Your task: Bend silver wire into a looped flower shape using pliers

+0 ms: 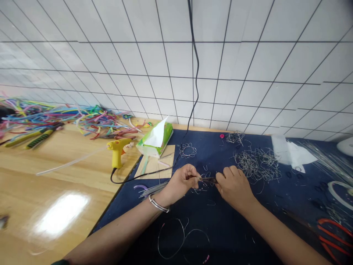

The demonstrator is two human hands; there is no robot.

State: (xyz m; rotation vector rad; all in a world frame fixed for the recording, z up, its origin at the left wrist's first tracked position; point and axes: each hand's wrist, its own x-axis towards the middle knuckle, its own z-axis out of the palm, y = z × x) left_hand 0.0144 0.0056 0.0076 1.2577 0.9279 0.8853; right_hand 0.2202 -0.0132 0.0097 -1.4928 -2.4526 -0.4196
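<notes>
My left hand (184, 180), with a bangle at the wrist, is closed in a pinch on a thin wire. My right hand (234, 186) is wrapped round pliers whose dark narrow jaws (208, 180) point left and meet the wire at my left fingertips. The plier handles are hidden in my palm. Small bent wire pieces (205, 168) lie on the dark blue mat (220, 221) just behind and below the jaws. Nearer to me are two thin wire loops (171, 256). A flower-shaped wire ring (188, 150) lies beyond my left hand.
Left stands a yellow glue gun (117, 152) with its black cord, beside a green tissue pack (158, 141). Colourful fuzzy stems (96, 119) cover the back left. A wire tangle (256, 163) lies at the right, and orange-red handles (335, 232) at the near right. The tiled wall (209, 59) closes the back.
</notes>
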